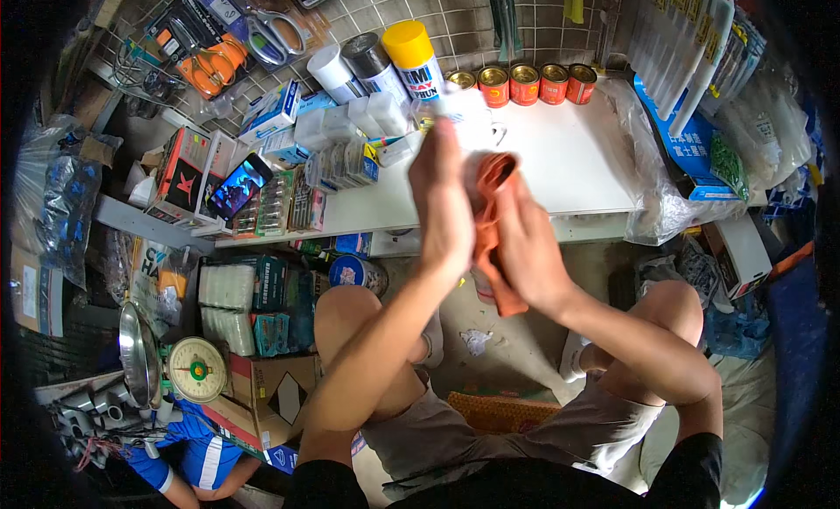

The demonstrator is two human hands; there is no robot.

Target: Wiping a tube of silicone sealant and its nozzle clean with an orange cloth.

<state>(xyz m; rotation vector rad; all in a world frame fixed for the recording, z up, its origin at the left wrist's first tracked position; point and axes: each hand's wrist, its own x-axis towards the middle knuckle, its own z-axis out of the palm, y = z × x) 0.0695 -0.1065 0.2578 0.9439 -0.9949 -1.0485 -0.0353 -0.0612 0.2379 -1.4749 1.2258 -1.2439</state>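
Observation:
My right hand [535, 253] presses a crumpled orange cloth [502, 246] against a pale, can-like object [484, 289] between my two hands. Only a bit of that object shows below the cloth; blur and my hands hide the rest. On its other side my left hand [443, 200] grips it, palm turned inward and fingertips blurred. Just beyond my fingers is a white blurred shape [469, 115] with a small loop at its right; I cannot tell whether it is part of the held object. Both hands are raised above the front edge of a white shelf [577, 167].
Spray cans [413, 56] and several small red tins [525, 85] line the shelf's back. A lit phone [239, 186] leans among boxes at left. Scissors [275, 39] hang on the wire grid. A dial scale [197, 370] stands lower left, near a person in blue [203, 450].

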